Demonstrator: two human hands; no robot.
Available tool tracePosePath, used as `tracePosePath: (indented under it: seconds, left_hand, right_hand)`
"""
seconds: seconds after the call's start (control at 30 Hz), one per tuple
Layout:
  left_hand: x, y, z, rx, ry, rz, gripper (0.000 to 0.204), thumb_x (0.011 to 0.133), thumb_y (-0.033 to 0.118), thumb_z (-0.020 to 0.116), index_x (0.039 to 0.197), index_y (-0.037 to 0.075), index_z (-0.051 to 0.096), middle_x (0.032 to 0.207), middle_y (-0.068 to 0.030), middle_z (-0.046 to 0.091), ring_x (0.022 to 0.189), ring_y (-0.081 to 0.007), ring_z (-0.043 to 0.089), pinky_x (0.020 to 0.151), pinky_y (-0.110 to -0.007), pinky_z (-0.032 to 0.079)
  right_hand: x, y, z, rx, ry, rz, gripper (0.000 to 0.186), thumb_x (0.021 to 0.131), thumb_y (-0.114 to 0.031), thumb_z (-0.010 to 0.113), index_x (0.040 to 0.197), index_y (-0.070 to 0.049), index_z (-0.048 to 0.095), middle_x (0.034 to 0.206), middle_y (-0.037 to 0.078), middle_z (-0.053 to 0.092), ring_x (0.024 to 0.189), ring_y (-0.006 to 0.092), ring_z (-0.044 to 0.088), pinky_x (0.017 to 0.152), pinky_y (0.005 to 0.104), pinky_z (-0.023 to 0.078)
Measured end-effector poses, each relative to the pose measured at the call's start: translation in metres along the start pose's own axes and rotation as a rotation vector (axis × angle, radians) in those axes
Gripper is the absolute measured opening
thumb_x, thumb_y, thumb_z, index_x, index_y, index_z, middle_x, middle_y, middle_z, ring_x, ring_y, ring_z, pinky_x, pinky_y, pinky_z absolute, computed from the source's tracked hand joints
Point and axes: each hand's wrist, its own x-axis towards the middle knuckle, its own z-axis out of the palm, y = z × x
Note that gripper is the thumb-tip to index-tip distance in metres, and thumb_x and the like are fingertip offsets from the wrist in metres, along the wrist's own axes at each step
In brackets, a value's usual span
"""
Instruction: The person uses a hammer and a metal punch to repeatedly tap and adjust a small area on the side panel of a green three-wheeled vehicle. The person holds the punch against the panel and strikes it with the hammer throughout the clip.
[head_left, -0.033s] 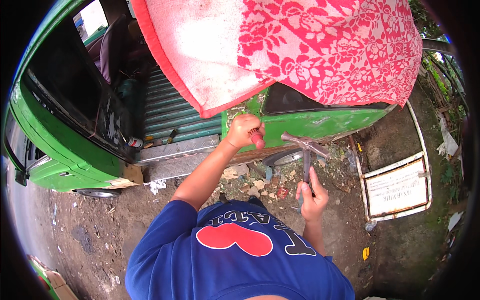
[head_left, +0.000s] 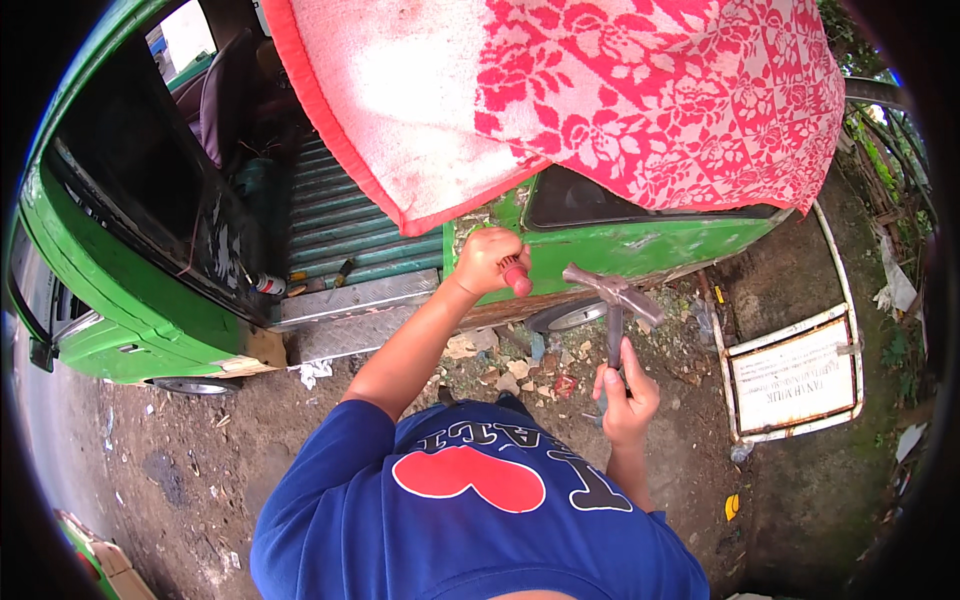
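Note:
My left hand (head_left: 488, 262) is closed around a red-handled tool (head_left: 517, 280) beside the green vehicle's (head_left: 600, 248) door-opening edge. The butt of its handle points back toward me; the far end is hidden by my fist. In my right hand (head_left: 628, 400) is a hammer (head_left: 614, 335), gripped by its shaft, head upward. Its metal head sits just right of the red handle, apart from it. Patches of bare, chipped paint show on the body panel above my left fist.
A pink floral towel (head_left: 640, 110) drapes over the vehicle's roof and window. Left lies a ribbed floor (head_left: 330, 220) with a spray can (head_left: 268, 284) near the sill. Rubble (head_left: 515, 372) covers the ground by the wheel. A white metal frame with a sign (head_left: 793, 375) lies at right.
The hammer head has shifted very slightly right and down. My left hand and the red-handled tool stay almost in place.

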Motion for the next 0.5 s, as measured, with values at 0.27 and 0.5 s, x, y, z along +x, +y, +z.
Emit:
tracePosePath:
  seconds: [0.27, 0.5]
  left_hand:
    - [-0.03, -0.024, 0.005, 0.116, 0.015, -0.217, 0.016, 0.064, 0.012, 0.07, 0.06, 0.009, 0.055, 0.059, -0.0095, 0.058, 0.055, -0.0276, 0.06, 0.052, -0.038, 0.047]
    - [-0.028, -0.011, 0.01, 0.002, -0.027, -0.029, 0.028, 0.066, 0.008, 0.07, 0.055, 0.008, 0.044, 0.055, -0.0071, 0.051, 0.05, -0.028, 0.053, 0.049, -0.038, 0.043]
  right_hand:
    - [0.028, -0.007, 0.004, -0.493, -0.315, -0.069, 0.045, 0.087, 0.007, 0.059, 0.13, -0.008, 0.059, 0.075, 0.007, 0.062, 0.058, 0.011, 0.052, 0.053, 0.0256, 0.046]
    - [0.01, 0.014, -0.01, -0.032, 0.021, -0.071, 0.043, 0.094, -0.005, 0.054, 0.136, 0.0, 0.049, 0.073, 0.006, 0.059, 0.058, 0.0101, 0.051, 0.052, 0.0247, 0.045]
